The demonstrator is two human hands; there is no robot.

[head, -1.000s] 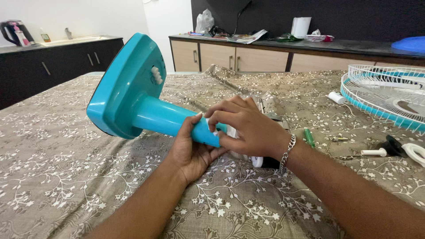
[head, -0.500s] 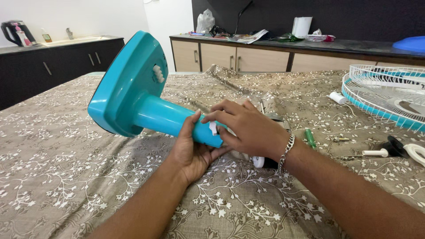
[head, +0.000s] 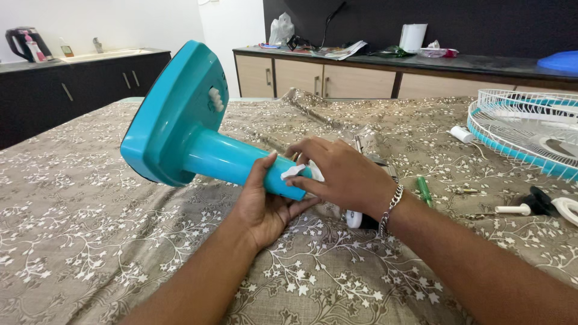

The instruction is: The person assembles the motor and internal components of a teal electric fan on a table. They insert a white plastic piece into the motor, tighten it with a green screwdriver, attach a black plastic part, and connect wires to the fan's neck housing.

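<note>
Room with a dark wall and a long cabinet counter (head: pixel 361 75) far beyond the hands; a black sink unit (head: pixel 66 84) stands far to their left. The surface (head: pixel 90 241) under the hands wears a brown cloth with a white floral print. Largest item in hand: a turquoise fan stand (head: pixel 192 129), held clear of the cloth in front of the hands. Long axis runs from upper left to lower right; the broad base faces up and away to the left, the narrow neck end points toward the right hand. Left hand (head: pixel 265 201) cups the neck from below, thumb up over it, clenched on the stand. Right hand (head: pixel 340 177) sits at the neck's open end, fingertips pinched on a small white fitting (head: pixel 295 171) that touches the neck. Judgement: step in hand is working that fitting at the neck end; next move calls for a steady left grip and fine fingertip turning or pressing along the axis. Well right of the right hand: white wire fan guard (head: pixel 530 129). Nearer, just right of the wrist: green screwdriver (head: pixel 424 188), then small screws (head: pixel 463 191).
</note>
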